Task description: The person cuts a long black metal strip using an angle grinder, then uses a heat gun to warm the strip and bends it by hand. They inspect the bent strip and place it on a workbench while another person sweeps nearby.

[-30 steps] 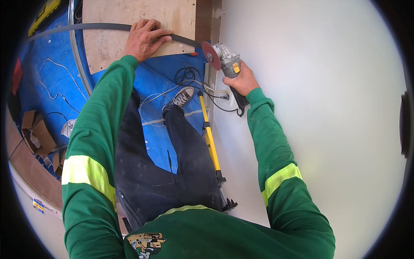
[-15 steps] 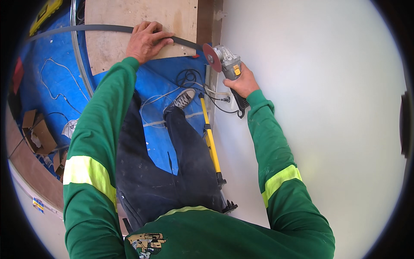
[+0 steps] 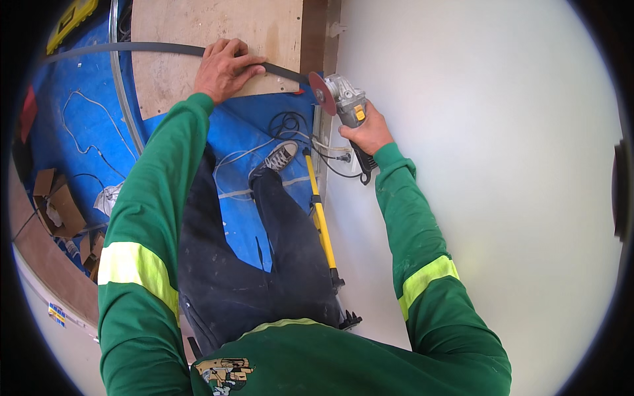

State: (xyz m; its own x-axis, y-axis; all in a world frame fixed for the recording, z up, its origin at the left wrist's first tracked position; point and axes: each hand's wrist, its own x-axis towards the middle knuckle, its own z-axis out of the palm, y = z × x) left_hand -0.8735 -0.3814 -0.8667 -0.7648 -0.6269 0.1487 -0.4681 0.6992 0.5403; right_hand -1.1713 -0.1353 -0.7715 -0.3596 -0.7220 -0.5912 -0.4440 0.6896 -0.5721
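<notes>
My left hand (image 3: 228,71) is closed on a long dark grey strip (image 3: 158,47), fingers over its top and thumb along the near side. The strip runs from the far left across a plywood board (image 3: 218,20). Its right end reaches the reddish disc (image 3: 321,94) of an angle grinder (image 3: 350,109); whether they touch I cannot tell. My right hand (image 3: 371,132) is wrapped round the grinder's body, below a yellow switch. The disc stands nearly upright, facing left, and its cord drops from the black rear end.
Blue sheeting (image 3: 238,218) covers the floor, with loose cables (image 3: 287,122) near my shoe (image 3: 282,155). A yellow pole (image 3: 320,218) leans along the white wall (image 3: 475,132) at right. At left lie an open cardboard box (image 3: 58,208), a metal rail (image 3: 123,99) and a yellow tool (image 3: 69,25).
The grinder has shifted slightly left and down, its disc closer over the strip's end. My left hand and the strip have moved down a little in the picture.
</notes>
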